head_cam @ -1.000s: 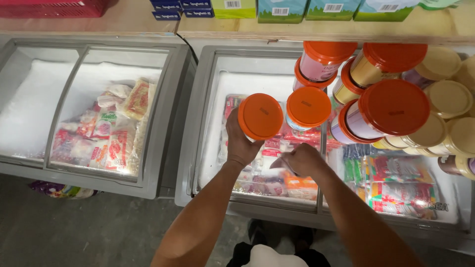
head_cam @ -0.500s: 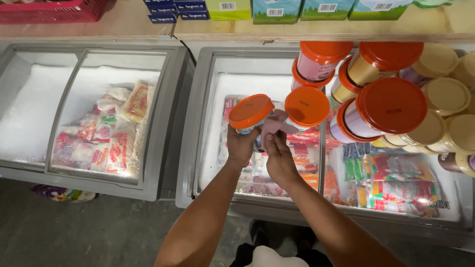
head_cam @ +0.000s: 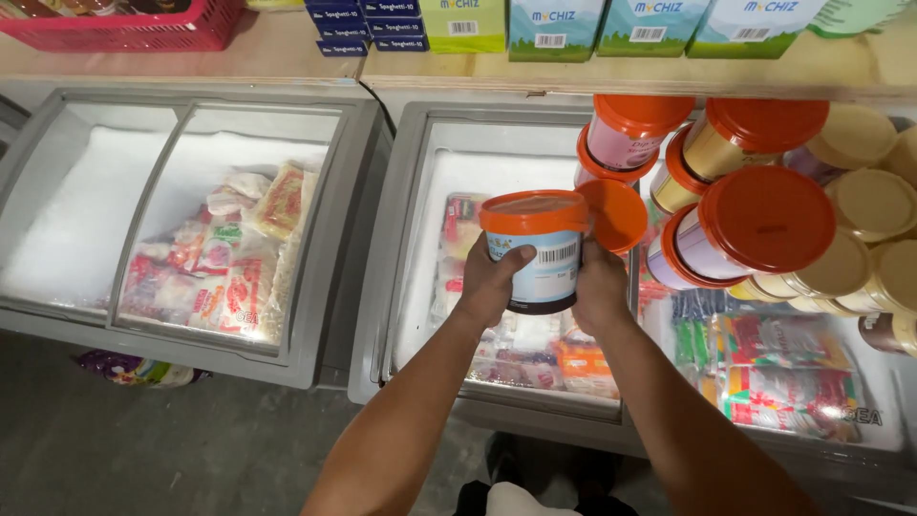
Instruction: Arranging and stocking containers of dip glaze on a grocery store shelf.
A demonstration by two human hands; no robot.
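A round tub [head_cam: 537,256] with an orange lid and a blue-and-white label is held upright over the open right chest freezer [head_cam: 399,239]. My left hand [head_cam: 493,285] grips its left side with the thumb across the front. Cupping the tub's right side is my right hand [head_cam: 598,287]. Just behind the tub stand stacked tubs with orange lids [head_cam: 750,218] and tan lids [head_cam: 864,205], piled on the freezer's right part.
Frozen food packets [head_cam: 535,349] lie inside the right freezer. The left chest freezer [head_cam: 162,220] has a glass lid over more packets. A wooden shelf [head_cam: 592,67] at the back holds boxes and a pink basket [head_cam: 134,24]. Grey floor lies in front.
The tub has been tipped from lid-toward-me to upright, its label now showing. My right hand has come up from below onto the tub's right side.
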